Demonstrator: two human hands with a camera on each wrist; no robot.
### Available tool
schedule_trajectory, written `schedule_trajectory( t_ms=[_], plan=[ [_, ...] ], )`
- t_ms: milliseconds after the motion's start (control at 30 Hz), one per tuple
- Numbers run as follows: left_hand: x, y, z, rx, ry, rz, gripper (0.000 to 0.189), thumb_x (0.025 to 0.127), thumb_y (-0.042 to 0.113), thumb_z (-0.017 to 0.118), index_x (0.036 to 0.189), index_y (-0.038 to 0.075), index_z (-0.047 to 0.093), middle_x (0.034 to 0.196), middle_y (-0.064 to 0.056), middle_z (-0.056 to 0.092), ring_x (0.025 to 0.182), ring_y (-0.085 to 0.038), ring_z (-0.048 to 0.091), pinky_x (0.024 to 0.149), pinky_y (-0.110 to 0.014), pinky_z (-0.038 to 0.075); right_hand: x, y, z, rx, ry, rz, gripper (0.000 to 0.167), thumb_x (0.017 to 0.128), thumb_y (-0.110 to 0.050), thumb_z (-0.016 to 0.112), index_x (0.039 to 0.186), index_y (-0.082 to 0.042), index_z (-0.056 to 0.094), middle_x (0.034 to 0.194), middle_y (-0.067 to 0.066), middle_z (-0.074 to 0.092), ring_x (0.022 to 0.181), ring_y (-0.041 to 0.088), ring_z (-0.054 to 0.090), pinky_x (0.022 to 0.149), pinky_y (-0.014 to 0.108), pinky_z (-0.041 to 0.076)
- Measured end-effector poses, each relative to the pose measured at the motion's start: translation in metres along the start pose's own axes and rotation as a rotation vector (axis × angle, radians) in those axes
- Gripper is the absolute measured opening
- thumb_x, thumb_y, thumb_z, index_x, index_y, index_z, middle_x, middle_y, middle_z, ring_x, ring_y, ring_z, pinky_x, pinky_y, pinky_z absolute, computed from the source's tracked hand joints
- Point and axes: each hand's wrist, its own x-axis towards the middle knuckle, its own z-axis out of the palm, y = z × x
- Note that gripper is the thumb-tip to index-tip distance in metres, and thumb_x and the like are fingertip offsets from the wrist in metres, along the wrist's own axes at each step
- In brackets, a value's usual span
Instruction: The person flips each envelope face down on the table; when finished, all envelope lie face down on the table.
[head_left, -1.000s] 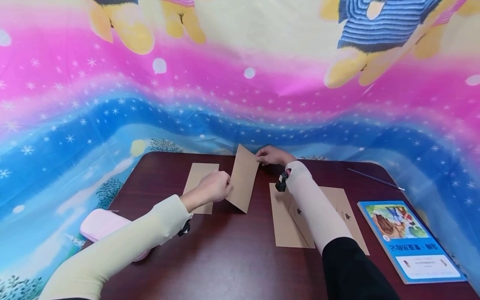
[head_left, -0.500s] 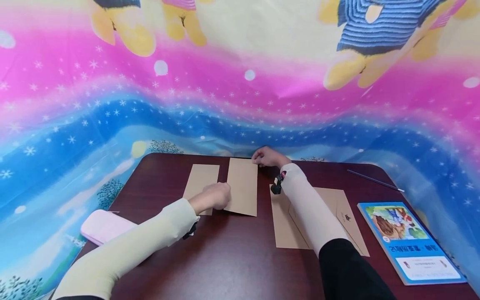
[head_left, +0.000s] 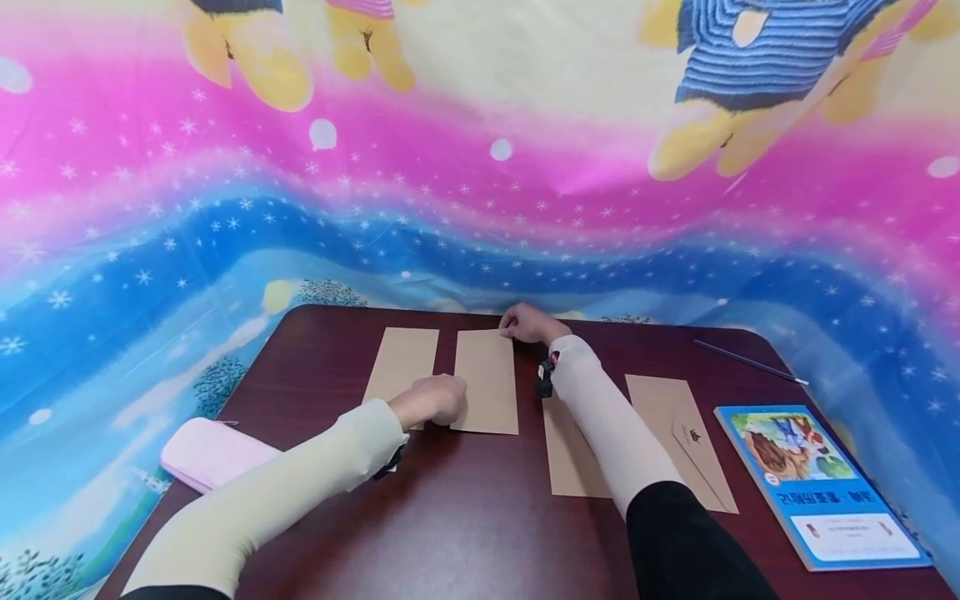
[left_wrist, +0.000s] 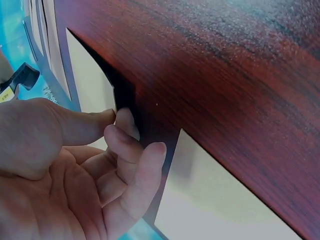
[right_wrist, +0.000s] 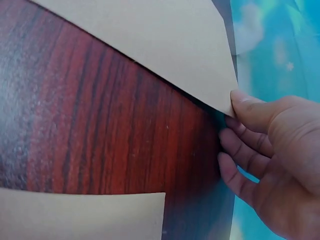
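Note:
Between my two hands a plain brown envelope (head_left: 486, 379) lies close over the dark wood table. My left hand (head_left: 438, 400) pinches its near left edge; in the left wrist view the thumb lies on top and a finger (left_wrist: 127, 122) is under the slightly raised edge. At the far right corner my right hand (right_wrist: 280, 145) pinches the envelope (right_wrist: 165, 45) between thumb and forefinger, its other fingers curled below. Just left is a second brown envelope (head_left: 402, 358), partly hidden by my left hand. Under my right forearm lie more brown envelopes (head_left: 667, 417), one flap bearing a small dark crown.
A pink pencil case (head_left: 213, 454) sits at the table's left edge, partly behind my left sleeve. On the right are a blue book (head_left: 821, 487) with a picture cover and a thin dark stick (head_left: 750, 360). A printed cloth (head_left: 480, 200) hangs behind the table.
The envelope in my hands has gone from tilted upright to nearly flat beside the left one. Both hands have lowered with it, the right one shifting slightly left and nearer.

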Motion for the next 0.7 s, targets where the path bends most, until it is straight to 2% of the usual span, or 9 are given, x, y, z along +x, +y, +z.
schedule_trajectory(
  t_ms=[267,467,567,700],
  plan=[
    [0.001,-0.001,-0.001,0.017,0.004,-0.023,0.02,0.092,0.005,0.059,0.075,0.014,0.059,0.084,-0.004,0.061,0.066,-0.017,0.045,0.059,-0.036,0.043,-0.001,-0.002,0.002,-0.058,0.004,0.003,0.019,0.104,-0.02,0.061,0.114,-0.008,0.071,0.109,0.011,0.071,0.099,0.024,0.066,0.096,0.043,0.053],
    [0.0,-0.001,-0.003,0.023,0.001,-0.014,0.015,0.094,0.007,0.059,0.081,0.013,0.063,0.09,-0.005,0.065,0.069,-0.019,0.05,0.064,-0.037,0.046,-0.003,-0.006,0.001,-0.088,-0.011,0.028,0.019,0.105,-0.022,0.06,0.115,-0.01,0.07,0.112,0.01,0.069,0.098,0.023,0.064,0.096,0.042,0.052],
    [-0.001,0.0,-0.004,0.024,-0.006,-0.013,0.017,0.094,0.008,0.058,0.079,0.014,0.061,0.087,-0.004,0.064,0.069,-0.019,0.052,0.065,-0.037,0.047,-0.004,-0.01,0.002,-0.104,-0.025,0.043,0.019,0.105,-0.023,0.06,0.116,-0.011,0.069,0.112,0.009,0.068,0.095,0.022,0.062,0.094,0.042,0.052],
    [-0.004,0.002,-0.004,-0.007,-0.054,-0.002,0.035,0.096,0.031,0.066,0.066,0.015,0.058,0.076,-0.001,0.061,0.067,-0.017,0.056,0.066,-0.036,0.049,-0.005,-0.011,0.003,-0.104,-0.035,0.062,0.017,0.105,-0.024,0.06,0.114,-0.012,0.069,0.11,0.008,0.068,0.091,0.021,0.06,0.091,0.04,0.051]
  ],
)
